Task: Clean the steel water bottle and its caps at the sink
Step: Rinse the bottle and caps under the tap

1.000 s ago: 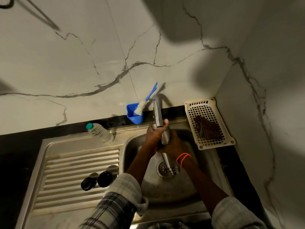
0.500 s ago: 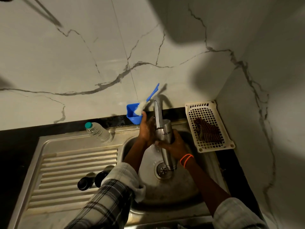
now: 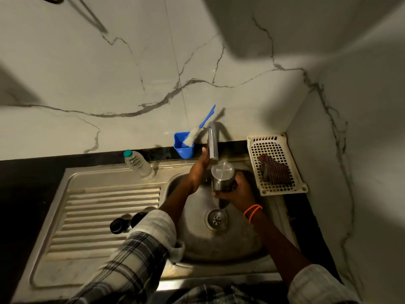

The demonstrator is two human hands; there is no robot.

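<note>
One steel bottle (image 3: pixel 221 176) in right hand (image 3: pixel 235 190), two black caps (image 3: pixel 127 221) on drainboard (image 3: pixel 87 207)

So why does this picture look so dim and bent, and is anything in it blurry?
Head view: light is low and uneven, with big soft shadows across the marble wall; the wide lens bows the sink edges and the wall corner; the plaid sleeve nearest the camera is smeared, while the steel bottle in the right hand and the tap catch small bright glints.
</note>
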